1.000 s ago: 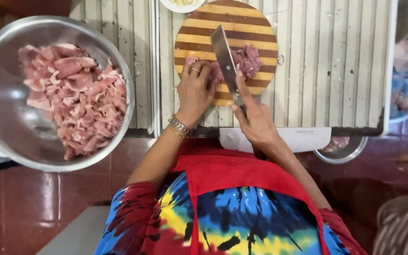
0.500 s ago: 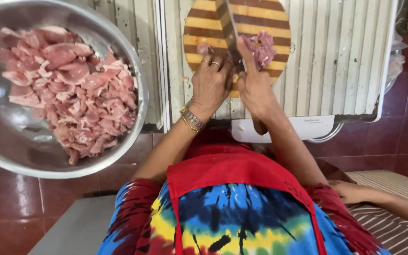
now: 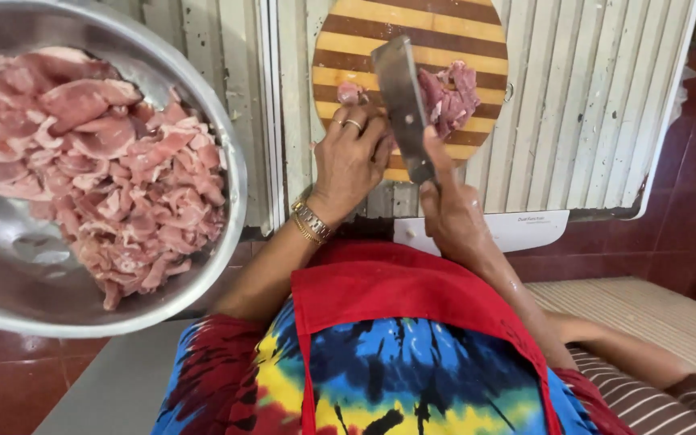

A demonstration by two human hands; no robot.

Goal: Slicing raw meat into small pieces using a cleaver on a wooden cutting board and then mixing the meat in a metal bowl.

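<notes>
Right hand (image 3: 453,205) closed around cleaver (image 3: 403,101), blade flat over striped board (image 3: 445,20); left hand (image 3: 352,157) curled, fingertips pinning small meat piece (image 3: 350,91); meat pile (image 3: 450,97) right of blade.

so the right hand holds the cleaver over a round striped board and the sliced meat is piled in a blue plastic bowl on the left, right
Not quite: the bowl is wrong. The sliced meat is piled in a shiny metal bowl, not a blue plastic one, as the head view shows. The rest holds: the right hand holds the cleaver over the round striped board, and the bowl is on the left.
</notes>
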